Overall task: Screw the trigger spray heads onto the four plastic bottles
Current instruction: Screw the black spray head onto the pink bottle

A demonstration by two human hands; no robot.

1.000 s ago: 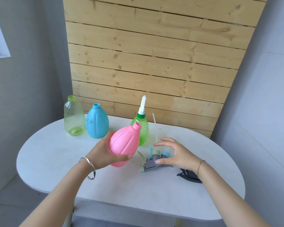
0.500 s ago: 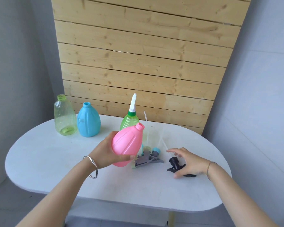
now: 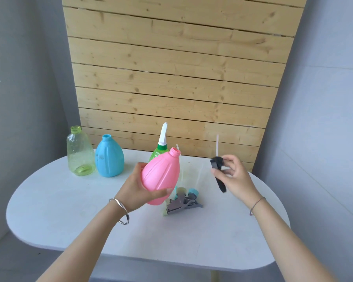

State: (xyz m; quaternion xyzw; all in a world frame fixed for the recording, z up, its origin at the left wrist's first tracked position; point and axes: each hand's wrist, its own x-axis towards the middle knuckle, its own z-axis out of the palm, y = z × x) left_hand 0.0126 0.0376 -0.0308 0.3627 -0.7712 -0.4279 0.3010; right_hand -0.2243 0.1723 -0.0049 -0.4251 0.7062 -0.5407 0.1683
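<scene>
Left hand (image 3: 138, 190): cupping the bottle (image 3: 161, 178), thumb in front. Right hand (image 3: 235, 178): raised, fingertips (image 3: 214, 171) pinching the head (image 3: 218, 169).

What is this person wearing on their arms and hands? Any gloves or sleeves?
No gloves and no sleeves in view: both forearms are bare. The left hand has a twisted silver bangle at its wrist. The right hand has a thin dark cord bracelet at its wrist. No rings can be seen.

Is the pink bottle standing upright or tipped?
Tipped. The left hand holds the pink bottle off the table, its open, capless neck leaning up and to the right, toward the black spray head in the right hand.
</scene>
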